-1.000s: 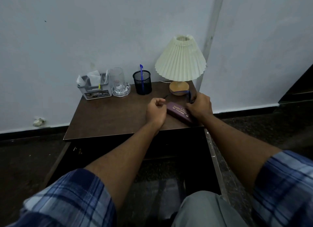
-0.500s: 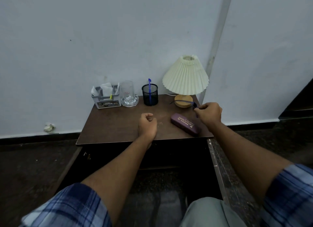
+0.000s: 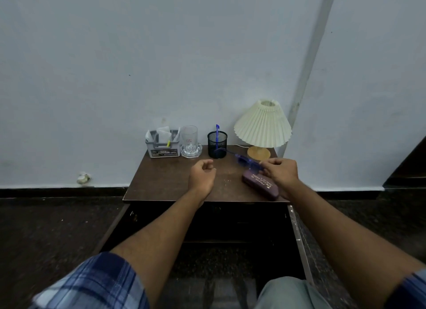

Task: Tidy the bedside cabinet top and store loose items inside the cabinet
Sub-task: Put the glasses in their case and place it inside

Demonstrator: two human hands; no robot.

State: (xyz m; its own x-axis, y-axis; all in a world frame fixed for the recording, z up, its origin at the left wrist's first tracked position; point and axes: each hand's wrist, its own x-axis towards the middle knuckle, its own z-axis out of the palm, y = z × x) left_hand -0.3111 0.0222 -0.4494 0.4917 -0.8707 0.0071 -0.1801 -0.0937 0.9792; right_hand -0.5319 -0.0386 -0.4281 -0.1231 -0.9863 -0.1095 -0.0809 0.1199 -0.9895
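The grey organiser (image 3: 163,147) carries a printed label along its front, where the word "OPEL" can be read. The maroon spectacle case (image 3: 261,184) bears gold lettering in two lines: "OPTICALS" is legible, the other words too small to be sure of. The drinking glass (image 3: 189,138) has a small red mark, unreadable.

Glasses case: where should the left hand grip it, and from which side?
Grip the glasses case across its narrow middle, from above-left: it lies flat and slanted, and the right hand, holding the blue glasses, hovers over its right side.
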